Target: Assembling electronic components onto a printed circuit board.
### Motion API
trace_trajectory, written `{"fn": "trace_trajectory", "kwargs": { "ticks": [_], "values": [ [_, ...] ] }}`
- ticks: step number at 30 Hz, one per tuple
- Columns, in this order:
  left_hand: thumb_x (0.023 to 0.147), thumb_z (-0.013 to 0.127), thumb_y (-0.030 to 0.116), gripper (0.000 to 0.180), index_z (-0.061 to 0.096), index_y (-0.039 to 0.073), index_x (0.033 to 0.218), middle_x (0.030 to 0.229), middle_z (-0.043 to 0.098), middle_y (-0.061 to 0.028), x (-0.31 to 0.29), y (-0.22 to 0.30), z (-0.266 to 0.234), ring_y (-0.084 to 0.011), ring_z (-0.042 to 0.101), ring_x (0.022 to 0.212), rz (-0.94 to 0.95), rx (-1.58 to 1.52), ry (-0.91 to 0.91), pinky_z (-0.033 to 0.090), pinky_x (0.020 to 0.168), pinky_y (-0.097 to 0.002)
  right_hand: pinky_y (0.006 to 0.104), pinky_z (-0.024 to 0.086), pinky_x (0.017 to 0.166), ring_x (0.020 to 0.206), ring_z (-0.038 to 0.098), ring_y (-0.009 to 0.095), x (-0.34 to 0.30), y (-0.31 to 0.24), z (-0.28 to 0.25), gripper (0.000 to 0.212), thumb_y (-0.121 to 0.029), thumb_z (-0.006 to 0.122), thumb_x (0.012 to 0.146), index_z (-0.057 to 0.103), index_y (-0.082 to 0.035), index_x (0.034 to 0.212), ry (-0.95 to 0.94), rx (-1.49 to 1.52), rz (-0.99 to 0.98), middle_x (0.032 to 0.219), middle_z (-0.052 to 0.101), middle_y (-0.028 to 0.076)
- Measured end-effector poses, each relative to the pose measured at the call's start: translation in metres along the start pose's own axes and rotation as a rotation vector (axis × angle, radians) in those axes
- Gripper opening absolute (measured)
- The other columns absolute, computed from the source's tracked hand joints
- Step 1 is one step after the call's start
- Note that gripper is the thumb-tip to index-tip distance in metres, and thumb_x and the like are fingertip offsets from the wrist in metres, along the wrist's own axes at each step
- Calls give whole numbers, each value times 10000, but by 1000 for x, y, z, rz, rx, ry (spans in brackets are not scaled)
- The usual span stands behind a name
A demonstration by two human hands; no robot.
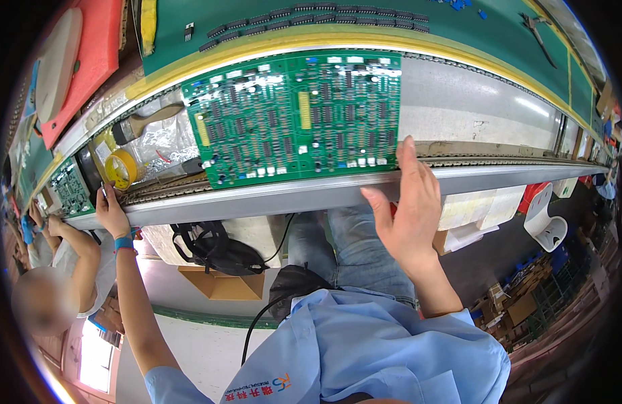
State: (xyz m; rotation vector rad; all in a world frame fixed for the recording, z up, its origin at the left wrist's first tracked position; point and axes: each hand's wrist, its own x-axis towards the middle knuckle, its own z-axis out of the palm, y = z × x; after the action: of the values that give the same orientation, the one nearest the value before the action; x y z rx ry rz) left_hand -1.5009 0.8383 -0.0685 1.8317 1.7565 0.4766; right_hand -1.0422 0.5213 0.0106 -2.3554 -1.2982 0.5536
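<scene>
A large green circuit board (294,149), crowded with small components, lies across the two rails of the conveyor track in front of me. My right hand (410,214) is at the board's right end, fingers stretched and thumb spread; the fingertips are at or just beside its edge, and I cannot tell whether they touch. Farther left, my left hand (113,214) is over the near rail (162,211), its fingers pinched around a small pale piece too small to name. That hand is near a yellow tape roll (121,170).
Beyond the track, a green bench mat (365,42) holds rows of black chips (311,20) and pliers (538,39). A brush (148,122) lies left of the board. Another circuit board (70,188) sits farther left, near a co-worker's arm (82,249). A white stool (546,219) stands right.
</scene>
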Motion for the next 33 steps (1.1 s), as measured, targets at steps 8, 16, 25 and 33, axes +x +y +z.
{"fn": "trace_trajectory", "kwargs": {
  "ticks": [8,16,25,33],
  "values": [
    [957,519,236,267,642,-1,971,712,531,37,1,-1,-1,-45,442,661,-4,-13,-15,351,604,-199,476,367,950,1119,518,341,3,-18,12,704,-324,604,842,325,58,1362,-48,27,-74,1296,490,190],
    [957,511,217,249,638,2,948,691,513,35,0,14,-3,-47,428,641,-1,56,26,335,582,-206,444,400,895,997,575,302,22,9,-8,454,-197,635,822,533,6,1216,119,21,-108,1135,602,132],
    [956,509,217,259,603,-24,971,756,556,18,-5,-3,-2,-63,436,679,-12,44,21,358,607,-225,341,452,681,795,575,267,98,49,-28,293,-26,675,752,646,-58,1042,413,30,-173,897,607,98],
    [959,511,215,251,616,-12,978,716,534,14,-2,2,-1,-59,444,664,-4,20,-9,352,611,-215,342,464,684,790,580,244,189,84,-53,195,-52,631,806,668,-67,997,383,-9,-352,841,605,80]
  ]
}}
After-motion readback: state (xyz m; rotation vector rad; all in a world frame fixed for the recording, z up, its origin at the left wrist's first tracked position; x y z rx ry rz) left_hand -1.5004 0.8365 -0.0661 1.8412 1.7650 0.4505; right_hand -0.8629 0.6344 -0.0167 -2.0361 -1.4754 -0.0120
